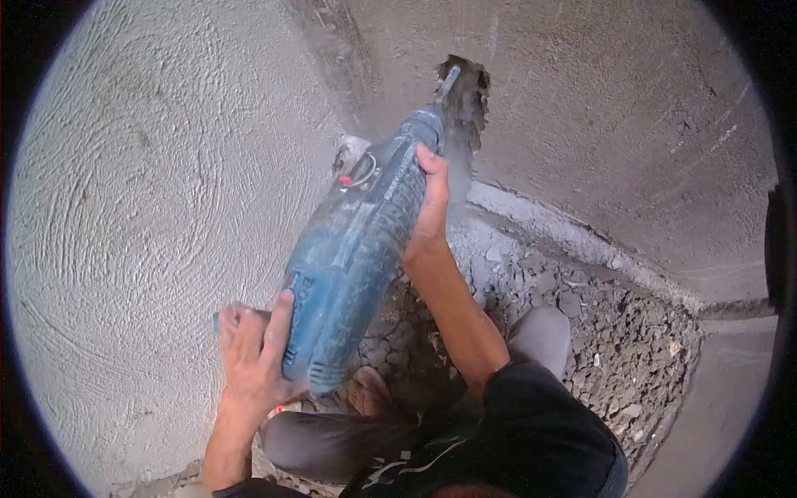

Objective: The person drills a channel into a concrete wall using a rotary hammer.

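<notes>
The blue demolition hammer [353, 257] lies between the two hands, its long axis slanting from near left to far right, so that the steel bit [449, 86] points at the ragged hole [476, 90] in the right-hand plastered wall [606, 124]. That line from housing to hole is the relation that matters most: the bit's end lies over the far left part of the opening, and the right hand [428, 203] is the nearer of the two to it.

The right hand supports the front of the housing from its right side, thumb up along the body just behind the narrow nose; its other fingers are mostly hidden beneath the tool, so how tightly they curl cannot be told. The left hand [256, 349] is at the near left end, fingers wrapped around a side handle [217, 322] — only a stub of which shows past the knuckles — with one finger lying against the housing.

Pale dust hazes the gap below the bit and blurs the hole's lower edge; whether the tip touches the masonry inside is hard to make out. The hole's depth is lost in shadow. Broken rubble [631, 349] covers the floor to the right, while the housing and the person's legs hide much of the ground between. A bare foot [370, 392] shows partly behind the hammer's near end — the dark round border cuts off the rest.
</notes>
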Available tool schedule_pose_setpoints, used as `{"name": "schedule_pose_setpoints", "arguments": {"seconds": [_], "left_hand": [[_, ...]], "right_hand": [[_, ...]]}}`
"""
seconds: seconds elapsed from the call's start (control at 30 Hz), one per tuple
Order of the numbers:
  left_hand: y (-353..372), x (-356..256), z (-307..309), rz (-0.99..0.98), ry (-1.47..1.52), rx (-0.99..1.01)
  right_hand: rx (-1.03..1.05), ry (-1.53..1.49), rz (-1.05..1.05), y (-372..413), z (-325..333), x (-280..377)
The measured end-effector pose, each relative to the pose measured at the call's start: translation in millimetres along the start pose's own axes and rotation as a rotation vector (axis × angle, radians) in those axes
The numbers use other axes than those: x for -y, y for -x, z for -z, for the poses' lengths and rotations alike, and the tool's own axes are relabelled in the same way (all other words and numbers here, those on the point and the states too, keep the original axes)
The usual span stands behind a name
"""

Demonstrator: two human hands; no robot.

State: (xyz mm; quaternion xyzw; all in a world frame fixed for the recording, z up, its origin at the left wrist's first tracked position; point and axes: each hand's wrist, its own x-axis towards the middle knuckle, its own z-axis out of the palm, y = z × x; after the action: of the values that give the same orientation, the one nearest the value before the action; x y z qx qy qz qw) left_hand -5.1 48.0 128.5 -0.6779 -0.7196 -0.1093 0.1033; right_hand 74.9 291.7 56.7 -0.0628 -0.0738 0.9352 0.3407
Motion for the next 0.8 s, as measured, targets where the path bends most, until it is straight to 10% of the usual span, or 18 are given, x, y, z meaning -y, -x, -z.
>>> {"name": "schedule_pose_setpoints", "arguments": {"seconds": [0.8], "left_hand": [[48, -36, -9, -0.074, -0.017, -0.048]], "right_hand": [[0.101, 0.061, 0.029, 40, 7, 1]]}}
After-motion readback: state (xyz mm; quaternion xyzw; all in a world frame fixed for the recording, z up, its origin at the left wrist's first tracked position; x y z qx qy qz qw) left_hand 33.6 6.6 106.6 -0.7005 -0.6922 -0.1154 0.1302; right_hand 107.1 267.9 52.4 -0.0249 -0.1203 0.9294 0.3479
